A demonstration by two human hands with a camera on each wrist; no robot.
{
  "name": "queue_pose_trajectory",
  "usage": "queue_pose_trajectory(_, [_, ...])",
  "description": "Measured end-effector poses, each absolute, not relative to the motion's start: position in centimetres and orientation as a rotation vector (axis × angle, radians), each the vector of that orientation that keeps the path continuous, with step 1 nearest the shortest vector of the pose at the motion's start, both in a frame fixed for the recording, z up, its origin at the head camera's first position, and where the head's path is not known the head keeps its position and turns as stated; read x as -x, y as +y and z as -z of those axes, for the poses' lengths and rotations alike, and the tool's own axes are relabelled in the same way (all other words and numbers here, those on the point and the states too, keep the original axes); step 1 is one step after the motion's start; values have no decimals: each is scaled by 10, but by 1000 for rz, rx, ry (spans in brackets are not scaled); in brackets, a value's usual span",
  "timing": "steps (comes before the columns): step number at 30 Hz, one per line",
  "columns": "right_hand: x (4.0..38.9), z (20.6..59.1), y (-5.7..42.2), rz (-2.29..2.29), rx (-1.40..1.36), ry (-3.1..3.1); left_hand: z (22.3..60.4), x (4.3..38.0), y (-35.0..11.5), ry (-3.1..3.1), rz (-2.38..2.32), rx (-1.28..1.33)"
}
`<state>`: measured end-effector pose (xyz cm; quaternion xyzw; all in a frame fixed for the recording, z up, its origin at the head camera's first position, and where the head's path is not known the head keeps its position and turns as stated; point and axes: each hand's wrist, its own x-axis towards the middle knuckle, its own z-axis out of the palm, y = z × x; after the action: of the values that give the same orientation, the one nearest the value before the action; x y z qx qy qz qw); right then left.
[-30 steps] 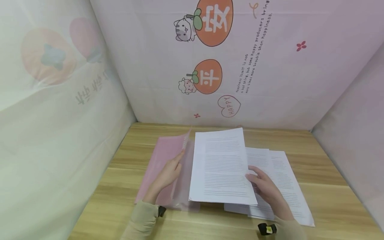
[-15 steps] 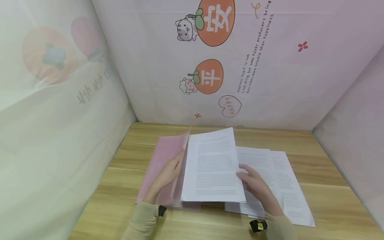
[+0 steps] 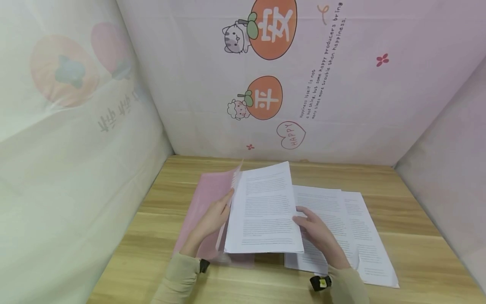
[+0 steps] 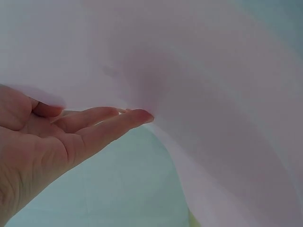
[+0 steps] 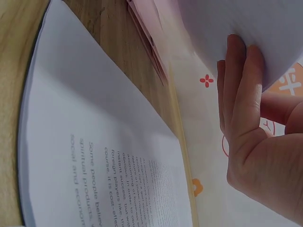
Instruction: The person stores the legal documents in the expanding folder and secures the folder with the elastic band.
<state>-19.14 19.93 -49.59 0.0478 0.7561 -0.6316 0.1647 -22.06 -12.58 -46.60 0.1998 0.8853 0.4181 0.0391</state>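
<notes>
A pink translucent plastic folder (image 3: 206, 196) lies opened at the left of the table, one cover raised. My left hand (image 3: 212, 217) is at that raised cover, its fingers extended along the edge. In the left wrist view, straight fingers (image 4: 104, 127) touch a pale pinkish sheet overhead. My right hand (image 3: 317, 230) pinches a thin stack of printed paper (image 3: 267, 211) by its right edge, thumb on one face and fingers on the other. The stack is tilted, and its left side overlaps the folder beside my left fingertips. Part of the folder is hidden behind it.
More printed sheets (image 3: 366, 236) lie overlapping at the right of the wooden table (image 3: 417, 253). Fabric with printed cartoon oranges (image 3: 265, 97) walls the back, and pale cloth (image 3: 76, 169) stands along the left.
My right hand has carried the paper stack leftward, from right of the raised cover to over the folder. My left hand has stayed nearly in place at the cover.
</notes>
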Motion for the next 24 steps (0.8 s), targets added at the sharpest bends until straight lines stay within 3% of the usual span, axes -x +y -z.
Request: queue_pose_trajectory(24, [198, 503, 177, 1825, 3, 2032, 467, 222, -124, 2765, -1259, -585])
